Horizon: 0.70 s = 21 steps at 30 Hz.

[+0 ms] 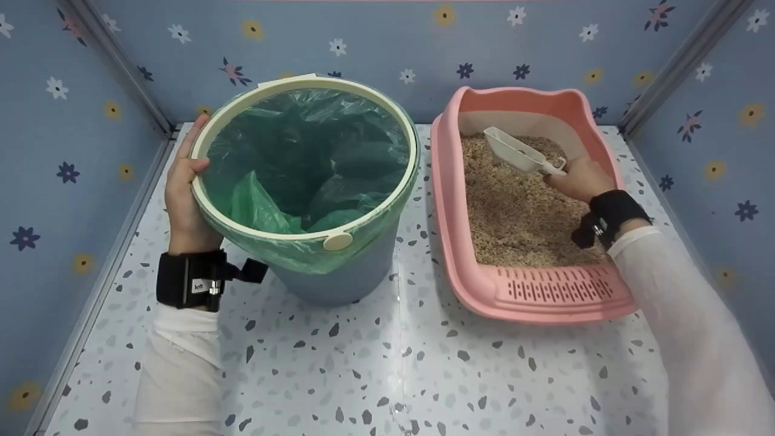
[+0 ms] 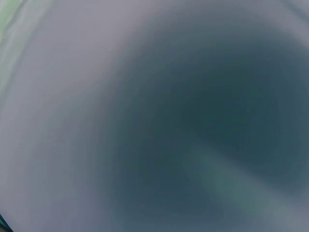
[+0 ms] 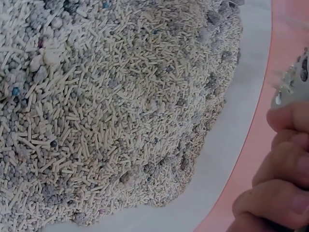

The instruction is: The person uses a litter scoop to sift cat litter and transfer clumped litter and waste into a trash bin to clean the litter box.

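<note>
In the head view my left hand holds the left side of a bluish-grey trash bin, its thumb over the cream rim and its fingers along the outside. A green plastic bag lines the bin and folds over the rim. My right hand grips the handle of a white litter scoop above the litter in a pink litter box. In the right wrist view the curled fingers show at the right, with part of the scoop beside them. The left wrist view is a blurred close-up of the bin.
Bin and litter box stand side by side on a speckled white floor, with a narrow gap between them. Blue flowered panels rise behind and on both sides. The box has a slotted front ledge.
</note>
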{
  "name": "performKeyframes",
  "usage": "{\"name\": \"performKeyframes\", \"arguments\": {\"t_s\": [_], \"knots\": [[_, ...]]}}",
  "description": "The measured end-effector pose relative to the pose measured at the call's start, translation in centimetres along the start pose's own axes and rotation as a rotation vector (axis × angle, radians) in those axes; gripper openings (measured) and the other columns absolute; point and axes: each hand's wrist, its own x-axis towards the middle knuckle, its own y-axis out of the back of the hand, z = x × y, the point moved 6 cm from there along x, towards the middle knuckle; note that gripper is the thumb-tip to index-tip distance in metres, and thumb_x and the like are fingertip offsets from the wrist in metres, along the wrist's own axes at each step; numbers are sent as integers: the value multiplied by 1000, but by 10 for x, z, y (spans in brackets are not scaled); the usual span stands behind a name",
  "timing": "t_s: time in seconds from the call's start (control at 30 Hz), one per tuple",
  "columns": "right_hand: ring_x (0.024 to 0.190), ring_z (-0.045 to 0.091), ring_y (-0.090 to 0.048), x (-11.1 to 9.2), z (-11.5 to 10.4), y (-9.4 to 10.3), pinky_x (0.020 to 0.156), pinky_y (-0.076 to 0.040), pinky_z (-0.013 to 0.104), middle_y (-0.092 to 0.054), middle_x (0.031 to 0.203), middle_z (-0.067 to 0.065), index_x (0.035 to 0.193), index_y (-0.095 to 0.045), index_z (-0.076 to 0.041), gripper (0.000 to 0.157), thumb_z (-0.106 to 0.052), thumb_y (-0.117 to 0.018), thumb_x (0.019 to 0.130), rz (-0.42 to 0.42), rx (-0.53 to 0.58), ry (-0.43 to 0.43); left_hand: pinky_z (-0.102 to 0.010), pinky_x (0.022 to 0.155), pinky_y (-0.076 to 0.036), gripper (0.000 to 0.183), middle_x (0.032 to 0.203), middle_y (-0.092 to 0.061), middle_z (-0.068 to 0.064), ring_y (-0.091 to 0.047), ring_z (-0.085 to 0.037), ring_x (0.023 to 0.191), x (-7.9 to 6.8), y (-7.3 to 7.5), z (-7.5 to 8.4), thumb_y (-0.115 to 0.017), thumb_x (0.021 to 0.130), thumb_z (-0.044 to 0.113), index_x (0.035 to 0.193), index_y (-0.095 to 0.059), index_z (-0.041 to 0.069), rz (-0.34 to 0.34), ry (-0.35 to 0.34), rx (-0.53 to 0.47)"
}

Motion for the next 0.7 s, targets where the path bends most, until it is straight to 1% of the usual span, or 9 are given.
{"name": "performKeyframes", "arguments": {"t_s": [0.13, 0.27, 0.37, 0.47, 0.53, 0.6, 0.7], "knots": [[43, 10, -29, 1, -2, -3, 42, -26, 28, -33, 50, -7, 59, -46, -12, 36, -32, -61, 85, -81, 18, 44, -39, 114, -22, 59, 151, -31, -2, -33, -17, 137, 0, 0, 0, -19, 90, 0, 145, -37, 13, -1, 1, -7], [41, 9, -27, 1, -1, -6, 42, -26, 27, -31, 48, -7, 55, -45, -13, 38, -29, -61, 86, -162, 2, 76, -39, 114, -22, 59, 151, -32, -3, -33, -18, 137, 1, 0, -1, -19, 90, 0, 145, -36, 13, -4, 3, -22], [41, 9, -29, 0, 0, -8, 42, -28, 27, -32, 47, -7, 54, -45, -14, 39, -30, -61, 86, -219, -21, 70, -39, 114, -22, 59, 150, -32, -3, -33, -18, 137, 1, 0, -1, -20, 90, 0, 145, -36, 13, 1, 5, -23], [42, 8, -30, -1, 3, -8, 43, -29, 27, -34, 48, -7, 55, -45, -15, 39, -33, -60, 86, -263, -27, 41, -38, 114, -23, 59, 150, -32, -2, -33, -17, 137, 1, 1, -1, -20, 90, 1, 145, -36, 14, 4, 8, -18], [42, 8, -30, -1, 4, -7, 44, -29, 28, -33, 48, -8, 55, -45, -16, 40, -35, -59, 87, -277, -33, 33, -39, 114, -23, 59, 151, -31, -2, -33, -17, 137, 1, 1, -1, -20, 90, 1, 145, -37, 14, 5, 10, -17], [42, 8, -28, -1, 5, -5, 43, -28, 28, -32, 48, -8, 54, -44, -16, 42, -36, -59, 86, -271, -38, 29, -39, 114, -22, 59, 151, -31, -2, -34, -17, 137, 1, 1, -1, -20, 90, 1, 145, -36, 14, 5, 11, -18], [42, 9, -27, 0, 4, -1, 43, -26, 28, -30, 48, -8, 54, -42, -15, 43, -37, -59, 87, -220, -71, 54, -39, 114, -22, 59, 150, -32, -2, -34, -18, 137, 1, 1, -1, -20, 90, 0, 145, -36, 14, 7, 12, -31]]}}
